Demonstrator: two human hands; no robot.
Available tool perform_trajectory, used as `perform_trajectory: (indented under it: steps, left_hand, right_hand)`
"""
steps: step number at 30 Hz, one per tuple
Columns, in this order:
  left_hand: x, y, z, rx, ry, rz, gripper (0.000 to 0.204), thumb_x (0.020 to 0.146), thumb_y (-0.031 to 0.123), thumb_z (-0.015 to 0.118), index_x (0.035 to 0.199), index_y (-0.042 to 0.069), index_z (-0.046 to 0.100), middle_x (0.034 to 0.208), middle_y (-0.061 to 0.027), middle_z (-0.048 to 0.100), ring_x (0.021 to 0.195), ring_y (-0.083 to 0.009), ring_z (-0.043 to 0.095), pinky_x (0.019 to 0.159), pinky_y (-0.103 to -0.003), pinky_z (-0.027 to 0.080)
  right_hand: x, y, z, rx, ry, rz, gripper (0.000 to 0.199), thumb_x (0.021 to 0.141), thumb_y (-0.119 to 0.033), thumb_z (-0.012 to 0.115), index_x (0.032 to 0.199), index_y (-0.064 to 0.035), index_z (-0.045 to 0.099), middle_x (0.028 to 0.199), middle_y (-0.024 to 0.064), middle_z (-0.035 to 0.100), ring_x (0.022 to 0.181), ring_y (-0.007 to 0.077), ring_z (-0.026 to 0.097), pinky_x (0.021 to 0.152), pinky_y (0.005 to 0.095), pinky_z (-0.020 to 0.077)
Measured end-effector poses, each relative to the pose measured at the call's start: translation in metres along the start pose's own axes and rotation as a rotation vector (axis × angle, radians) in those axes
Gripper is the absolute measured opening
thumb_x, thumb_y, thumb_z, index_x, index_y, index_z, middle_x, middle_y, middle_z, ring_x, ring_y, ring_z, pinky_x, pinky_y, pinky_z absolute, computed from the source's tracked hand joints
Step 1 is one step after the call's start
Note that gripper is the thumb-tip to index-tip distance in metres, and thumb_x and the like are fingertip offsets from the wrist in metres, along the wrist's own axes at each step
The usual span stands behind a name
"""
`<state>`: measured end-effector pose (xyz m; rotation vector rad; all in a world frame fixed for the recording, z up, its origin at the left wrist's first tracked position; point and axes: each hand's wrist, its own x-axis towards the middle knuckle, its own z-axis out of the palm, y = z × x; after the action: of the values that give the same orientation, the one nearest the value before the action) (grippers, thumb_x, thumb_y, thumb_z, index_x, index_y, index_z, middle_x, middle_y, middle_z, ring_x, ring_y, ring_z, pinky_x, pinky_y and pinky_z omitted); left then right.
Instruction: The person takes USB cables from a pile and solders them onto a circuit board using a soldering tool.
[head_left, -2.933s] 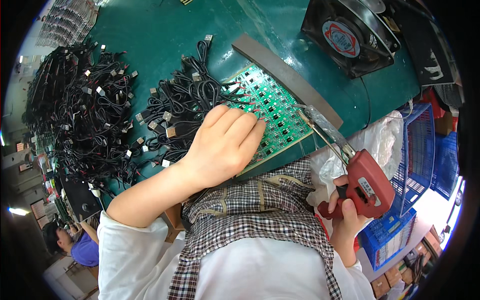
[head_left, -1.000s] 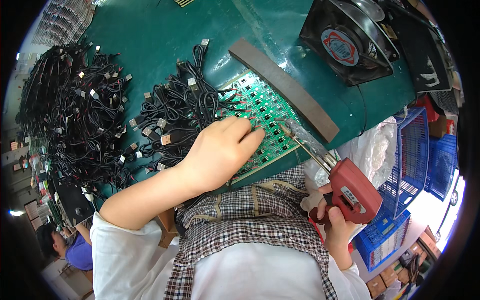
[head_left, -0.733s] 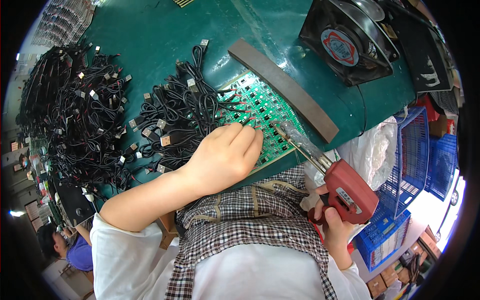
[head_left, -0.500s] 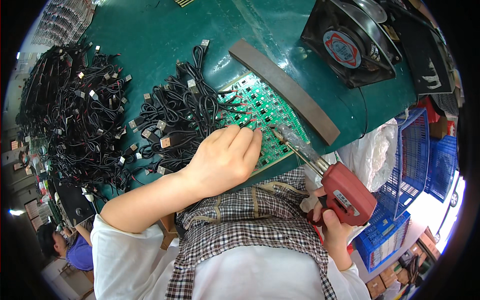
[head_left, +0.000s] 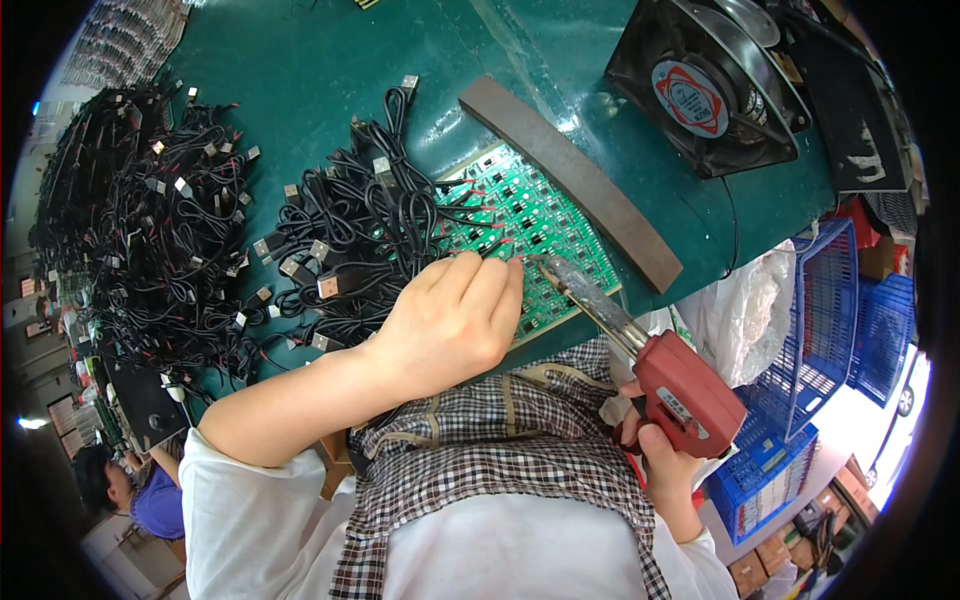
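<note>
My left hand (head_left: 452, 312) is closed in a pinch over a green circuit board panel (head_left: 540, 215). A bit of red wire shows at its fingertips, apparently the end of a black USB cable; the grip itself is hidden behind the fingers. My right hand (head_left: 662, 455) is wrapped round the handle of a red soldering gun (head_left: 688, 395). The gun's tip reaches the board right beside the left fingertips, at the wire end. Several black USB cables (head_left: 350, 220) lie bunched on the board's left side, some with red wire ends resting on it.
A brown bar (head_left: 575, 185) lies along the board's far right edge. A black fan (head_left: 700, 95) stands beyond it. To the left is a large heap of black cables (head_left: 150, 230). Blue crates (head_left: 815, 320) and a clear plastic bag (head_left: 745, 315) are at right. Another person (head_left: 150, 495) sits at far left.
The soldering gun has shifted slightly left, bringing its tip closer to the left fingertips. My left hand has stayed nearly in place.
</note>
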<state>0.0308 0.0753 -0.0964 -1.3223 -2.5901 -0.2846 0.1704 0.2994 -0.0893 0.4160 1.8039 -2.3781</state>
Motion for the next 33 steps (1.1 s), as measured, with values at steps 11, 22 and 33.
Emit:
perform_trajectory:
  steps: [11, 22, 33]
  left_hand:
    - [0.001, 0.004, 0.001, 0.067, -0.014, 0.047, 0.038, 0.060, 0.008, 0.056, 0.095, -0.008, 0.060, 0.070, -0.0054, 0.042, 0.060, -0.0165, 0.047, 0.051, -0.027, 0.042]
    - [-0.002, 0.001, -0.001, 0.053, -0.008, 0.053, 0.038, 0.062, 0.008, 0.056, 0.096, -0.008, 0.061, 0.071, -0.0052, 0.042, 0.062, -0.0165, 0.047, 0.054, -0.027, 0.043]
    - [0.004, -0.010, -0.003, -0.543, -0.055, -0.264, 0.021, 0.072, 0.000, 0.062, 0.093, 0.000, 0.061, 0.078, -0.0107, 0.056, 0.073, -0.0269, 0.058, 0.060, -0.035, 0.047]
  right_hand:
    - [-0.001, -0.001, 0.005, -0.117, 0.122, 0.091, 0.066, 0.074, -0.032, 0.073, 0.119, 0.0068, 0.044, 0.102, 0.0189, 0.060, 0.056, 0.0153, 0.052, 0.049, 0.0258, 0.0428]
    - [-0.004, 0.002, -0.001, 0.028, 0.009, -0.004, 0.054, 0.079, -0.007, 0.064, 0.126, 0.0050, 0.041, 0.112, 0.0195, 0.057, 0.066, 0.0119, 0.054, 0.058, 0.0239, 0.0463]
    - [-0.003, 0.000, 0.003, -0.031, 0.145, -0.042, 0.057, 0.079, -0.028, 0.067, 0.118, 0.0055, 0.044, 0.101, 0.0185, 0.059, 0.054, 0.0136, 0.050, 0.048, 0.0241, 0.0405]
